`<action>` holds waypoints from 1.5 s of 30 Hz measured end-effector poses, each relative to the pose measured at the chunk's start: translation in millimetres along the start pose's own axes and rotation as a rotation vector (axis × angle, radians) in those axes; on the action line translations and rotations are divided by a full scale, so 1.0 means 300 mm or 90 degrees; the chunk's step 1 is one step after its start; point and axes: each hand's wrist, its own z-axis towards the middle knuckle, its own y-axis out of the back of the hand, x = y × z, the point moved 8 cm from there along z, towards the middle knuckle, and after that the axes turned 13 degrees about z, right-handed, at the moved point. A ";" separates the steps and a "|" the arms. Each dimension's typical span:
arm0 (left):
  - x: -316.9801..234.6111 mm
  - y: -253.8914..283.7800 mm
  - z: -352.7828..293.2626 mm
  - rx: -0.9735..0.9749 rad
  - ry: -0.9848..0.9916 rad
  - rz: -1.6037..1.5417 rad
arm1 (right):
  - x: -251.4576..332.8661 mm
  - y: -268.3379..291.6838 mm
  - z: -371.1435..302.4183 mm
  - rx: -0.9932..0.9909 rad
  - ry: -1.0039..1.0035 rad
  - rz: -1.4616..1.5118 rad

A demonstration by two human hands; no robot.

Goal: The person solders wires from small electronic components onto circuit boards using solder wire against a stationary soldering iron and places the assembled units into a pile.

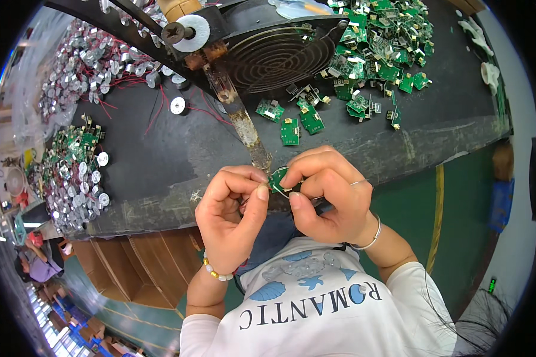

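In front of my body, both hands meet at a small green circuit board [277, 177] under the tip of a mounted soldering iron [244, 128]. My right hand [333, 199] pinches the board with thumb and fingers. A thin pale strand [281, 191], perhaps solder or wire, runs between the two hands' fingertips. My left hand [232, 211] is closed at the board's left edge; its fingers hide most of what they hold. The iron's tip comes down at or very near the board; whether it touches cannot be made out.
Behind the iron stands a black fan with a round grille [283, 56]. Loose green circuit boards [381, 47] heap at the back right. Silver round parts with red wires [95, 59] pile at the back left. Boards with round parts attached [77, 178] lie left. Cardboard boxes [137, 268] stand below the table edge.
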 end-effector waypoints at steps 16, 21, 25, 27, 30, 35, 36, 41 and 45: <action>-0.208 0.423 0.164 -0.231 -0.309 0.779 | 0.012 0.030 -0.188 0.048 -0.067 -0.248; -0.050 0.229 0.231 -0.078 -0.303 0.935 | 0.024 -0.064 -0.168 0.143 -0.037 -0.021; -0.064 0.175 0.064 -0.089 -0.297 0.801 | 0.005 -0.036 -0.180 0.092 -0.086 -0.012; -0.054 0.113 -0.018 0.005 -0.272 0.629 | 0.007 -0.056 -0.155 0.084 -0.132 0.016; -0.066 0.070 -0.077 0.111 -0.229 0.441 | -0.023 -0.078 -0.138 0.117 -0.192 0.025; -0.006 0.111 -0.119 0.400 -0.010 0.155 | 0.013 -0.036 -0.128 0.133 -0.109 0.011; 0.002 0.108 -0.124 0.426 0.004 0.099 | 0.006 -0.038 -0.136 0.120 -0.115 0.031; 0.026 0.000 -0.128 0.386 0.103 0.049 | -0.002 -0.082 -0.109 0.116 -0.092 0.056; -0.070 0.134 -0.061 0.105 -0.022 0.371 | 0.001 0.058 -0.033 0.047 -0.073 -0.249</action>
